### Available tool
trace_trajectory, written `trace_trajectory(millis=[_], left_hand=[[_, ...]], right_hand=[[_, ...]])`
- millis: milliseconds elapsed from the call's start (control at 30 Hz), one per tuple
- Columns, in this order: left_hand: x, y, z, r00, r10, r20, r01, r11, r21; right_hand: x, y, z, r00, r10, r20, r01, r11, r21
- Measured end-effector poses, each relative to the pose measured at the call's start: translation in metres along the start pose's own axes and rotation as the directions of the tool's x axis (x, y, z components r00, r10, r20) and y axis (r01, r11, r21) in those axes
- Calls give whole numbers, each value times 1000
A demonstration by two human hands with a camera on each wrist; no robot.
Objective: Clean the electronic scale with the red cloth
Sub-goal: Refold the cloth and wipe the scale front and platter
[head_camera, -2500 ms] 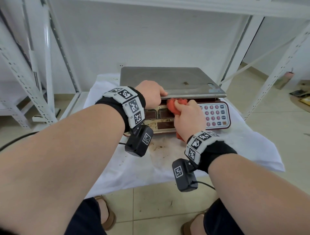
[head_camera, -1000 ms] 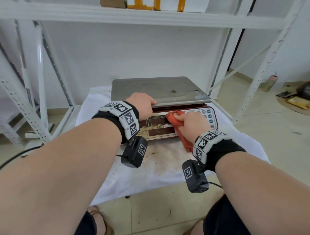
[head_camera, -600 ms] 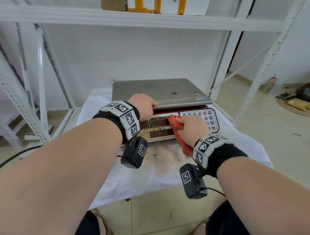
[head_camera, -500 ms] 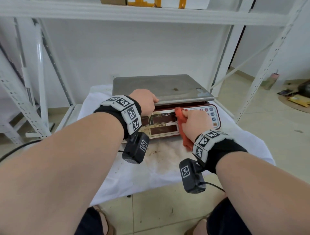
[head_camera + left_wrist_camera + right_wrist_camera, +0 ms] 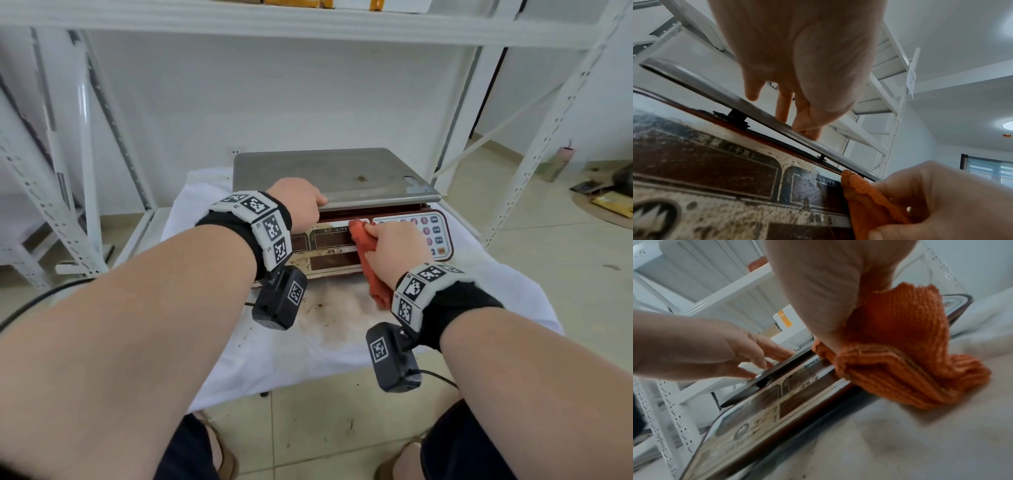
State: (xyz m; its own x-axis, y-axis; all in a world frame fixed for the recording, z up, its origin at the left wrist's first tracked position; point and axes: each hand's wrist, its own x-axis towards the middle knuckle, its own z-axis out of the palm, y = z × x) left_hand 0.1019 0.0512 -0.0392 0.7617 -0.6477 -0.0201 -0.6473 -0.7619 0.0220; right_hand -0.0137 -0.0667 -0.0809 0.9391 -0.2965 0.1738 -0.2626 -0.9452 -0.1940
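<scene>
A: The head view looks forward and down from above, taking in both forearms and the electronic scale [image 5: 337,192] farther off.

B: The wrist views sit low and close, angled upward. Both share the scale's front panel [image 5: 715,178] [image 5: 764,404] and the red cloth [image 5: 869,206] [image 5: 900,353].

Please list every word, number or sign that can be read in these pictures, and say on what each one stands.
"(千克)": above a display window on the electronic scale front panel.
"(元/千克)": above the next window, beside the red cloth.
Keypad: key signs too small to read.
Paper tag on the shelf: writing unreadable.
</scene>
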Motion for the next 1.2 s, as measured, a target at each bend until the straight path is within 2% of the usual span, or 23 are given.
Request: trace_trajectory(millis=[100,233,367,467,633,733,900,1100,1200], left_hand=[[0,1,-1,1000,-3,-13,3,1000,-11],[1,-1,0,1000,-7,-18,6,1000,-23],[0,-1,0,1000,4,2,-4,1000,-12],[-2,-1,0,1000,7,-1,-7,1000,-9],[0,-2,1,1000,17,-8,-17,1000,7],[0,-3,1,1000,14,-10,-14,1000,2],[-1,-1,-1,1000,23,1,-23,1000,17],[1,-3,0,1000,12,-14,-12,1000,-8],[2,-3,1,1000,12,-17,-12,1000,-21]], right_hand=[[-1,-8,5,1000,18,-10,-18,997,-74],[-3,-20,19,998,41,-39,-44,997,-60],[-1,-13,9,998,-30,60,34,997,-66],[2,-1,0,998,-58,3,58,994,-90],[4,-14,17,998,33,-52,-39,994,-104],[0,-20,26,998,11,-55,-14,998,-59],[6,0,3,998,-66,9,66,994,-90],[2,-6,16,995,31,-99,-40,996,-85],[3,-9,24,997,-6,-83,-2,996,-90]])
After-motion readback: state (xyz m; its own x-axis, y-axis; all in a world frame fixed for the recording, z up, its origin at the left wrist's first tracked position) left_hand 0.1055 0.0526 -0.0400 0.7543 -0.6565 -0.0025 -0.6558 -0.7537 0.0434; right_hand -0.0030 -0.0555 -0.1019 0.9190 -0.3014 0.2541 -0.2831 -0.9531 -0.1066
